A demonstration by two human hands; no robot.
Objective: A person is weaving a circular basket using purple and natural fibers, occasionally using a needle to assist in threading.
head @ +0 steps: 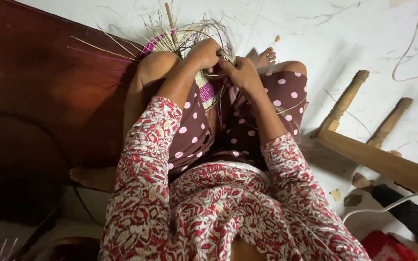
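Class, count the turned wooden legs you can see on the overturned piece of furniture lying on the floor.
2. One turned wooden leg points up beside the person's knee; the other leg lies just right of it. Both join the wooden rail. More may be hidden off-frame.

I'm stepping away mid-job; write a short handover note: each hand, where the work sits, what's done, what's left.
Left hand: closed on the basket rim, steadying it against the raised knee.
Right hand: pinching strands at the rim beside the left hand.
Basket: held between the knees over the white floor; pale weave with purple bands.
Done: the woven body up to the rim.
Left: loose strips stick out unwoven around the top.
Wooden frame lies to the right.
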